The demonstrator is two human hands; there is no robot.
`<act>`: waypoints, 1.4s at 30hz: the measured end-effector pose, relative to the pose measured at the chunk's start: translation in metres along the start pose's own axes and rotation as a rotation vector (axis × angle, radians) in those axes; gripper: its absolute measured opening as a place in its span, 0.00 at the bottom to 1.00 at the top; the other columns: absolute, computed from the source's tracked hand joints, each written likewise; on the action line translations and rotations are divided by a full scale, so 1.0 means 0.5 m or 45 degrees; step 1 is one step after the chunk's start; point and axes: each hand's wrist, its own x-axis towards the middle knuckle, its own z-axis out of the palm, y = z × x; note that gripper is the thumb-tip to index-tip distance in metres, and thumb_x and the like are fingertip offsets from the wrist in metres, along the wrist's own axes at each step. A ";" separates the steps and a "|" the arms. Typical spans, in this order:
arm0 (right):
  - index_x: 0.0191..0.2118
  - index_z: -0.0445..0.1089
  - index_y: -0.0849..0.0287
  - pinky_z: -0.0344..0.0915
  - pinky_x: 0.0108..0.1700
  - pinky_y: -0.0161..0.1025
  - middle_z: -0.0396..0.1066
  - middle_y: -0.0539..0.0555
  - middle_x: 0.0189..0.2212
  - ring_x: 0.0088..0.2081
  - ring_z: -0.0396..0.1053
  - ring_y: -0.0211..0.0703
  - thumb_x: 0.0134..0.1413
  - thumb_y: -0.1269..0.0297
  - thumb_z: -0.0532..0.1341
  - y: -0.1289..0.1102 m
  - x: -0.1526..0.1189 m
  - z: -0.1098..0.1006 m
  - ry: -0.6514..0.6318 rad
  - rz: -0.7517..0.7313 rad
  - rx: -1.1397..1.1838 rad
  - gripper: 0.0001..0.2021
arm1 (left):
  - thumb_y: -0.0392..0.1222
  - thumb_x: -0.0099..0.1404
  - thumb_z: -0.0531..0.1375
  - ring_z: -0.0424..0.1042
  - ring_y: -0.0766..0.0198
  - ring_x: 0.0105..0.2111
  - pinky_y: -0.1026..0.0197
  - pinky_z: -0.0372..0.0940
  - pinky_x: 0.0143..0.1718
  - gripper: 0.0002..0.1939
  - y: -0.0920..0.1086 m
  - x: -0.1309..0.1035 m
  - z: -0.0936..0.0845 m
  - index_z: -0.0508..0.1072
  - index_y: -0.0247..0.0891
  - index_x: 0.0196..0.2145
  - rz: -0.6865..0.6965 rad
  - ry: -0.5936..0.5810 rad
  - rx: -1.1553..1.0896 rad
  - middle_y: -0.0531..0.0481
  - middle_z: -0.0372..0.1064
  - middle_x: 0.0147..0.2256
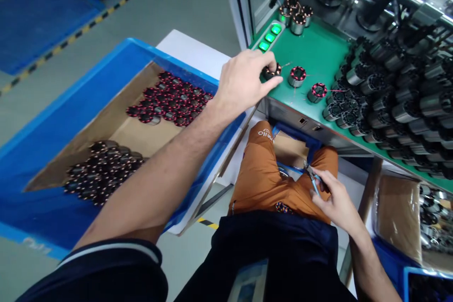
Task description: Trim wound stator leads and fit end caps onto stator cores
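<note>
Looks down, in the head view, over a lap and a workbench

Reaches forward with bare left hand (244, 78), forearm stretched diagonally across a large blue plastic bin (71, 88), wrist bent and palm downward, apparently to come at a small part from above without knocking nearby ones

Curls thumb and forefinger around a short steel ring wound with copper-coloured wire (272, 74), at the front-left edge of a flat green bench top (314, 49); cannot tell whether gripping firmly or only touching

Shows, just right of that ring, two short steel rings with pink-red windings (297, 76), upright and spaced apart, probably for easy reach one by one

Shows further right a tall stack of dark steel rings (389, 89), likely massed to save room, and near the back a cluster of copper-wound rings (297, 22) behind three lit green buttons (269, 37)

Holds low over the right thigh, in bare right hand (334, 196), slim blue-handled metal pliers (313, 182), fingers and thumb closed on the handles, tip pointing forward, wrist relaxed, likely low to leave the left hand room

Reveals in the bin separate pink-red (177, 99) and copper-toned groups of rings (106, 170), perhaps divided by winding colour
</note>
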 end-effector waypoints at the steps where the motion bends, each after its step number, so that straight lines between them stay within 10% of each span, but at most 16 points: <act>1: 0.72 0.78 0.57 0.77 0.42 0.42 0.75 0.51 0.39 0.37 0.74 0.45 0.72 0.63 0.67 0.005 -0.008 0.001 0.020 0.006 0.048 0.26 | 0.52 0.56 0.87 0.70 0.55 0.45 0.49 0.68 0.73 0.23 -0.002 -0.003 0.004 0.80 0.46 0.34 0.001 0.007 -0.006 0.53 0.77 0.38; 7: 0.75 0.76 0.49 0.79 0.52 0.44 0.79 0.52 0.45 0.46 0.79 0.46 0.80 0.59 0.63 -0.029 -0.036 0.005 0.189 0.066 0.347 0.24 | 0.47 0.68 0.81 0.71 0.60 0.37 0.57 0.72 0.36 0.12 0.168 -0.194 0.009 0.85 0.41 0.38 0.396 0.167 -0.005 0.47 0.76 0.44; 11: 0.78 0.75 0.43 0.77 0.53 0.47 0.81 0.53 0.49 0.47 0.77 0.47 0.78 0.67 0.63 -0.098 -0.023 -0.016 0.276 -0.091 0.459 0.29 | 0.41 0.68 0.79 0.78 0.52 0.44 0.51 0.78 0.40 0.07 0.268 -0.315 0.021 0.86 0.49 0.39 0.490 -0.052 -0.090 0.45 0.79 0.46; 27: 0.76 0.78 0.47 0.81 0.48 0.46 0.88 0.53 0.55 0.43 0.80 0.45 0.65 0.76 0.62 -0.133 -0.012 -0.027 0.337 -0.168 0.422 0.37 | 0.55 0.66 0.80 0.77 0.54 0.33 0.48 0.72 0.30 0.09 0.233 -0.357 0.065 0.86 0.55 0.37 0.500 -0.108 -0.105 0.48 0.84 0.41; 33: 0.63 0.88 0.51 0.86 0.54 0.44 0.91 0.53 0.57 0.51 0.90 0.48 0.74 0.69 0.69 -0.131 0.006 -0.007 0.436 -0.111 0.458 0.18 | 0.46 0.64 0.83 0.75 0.58 0.33 0.54 0.67 0.25 0.13 0.236 -0.353 0.065 0.82 0.48 0.32 0.524 -0.051 -0.155 0.48 0.80 0.39; 42: 0.72 0.82 0.49 0.79 0.43 0.49 0.77 0.54 0.40 0.40 0.73 0.50 0.68 0.63 0.69 -0.101 0.015 -0.022 0.549 -0.123 0.002 0.28 | 0.48 0.77 0.75 0.83 0.62 0.38 0.68 0.72 0.22 0.08 0.215 -0.386 0.104 0.86 0.43 0.41 -0.229 -0.284 -1.169 0.46 0.82 0.45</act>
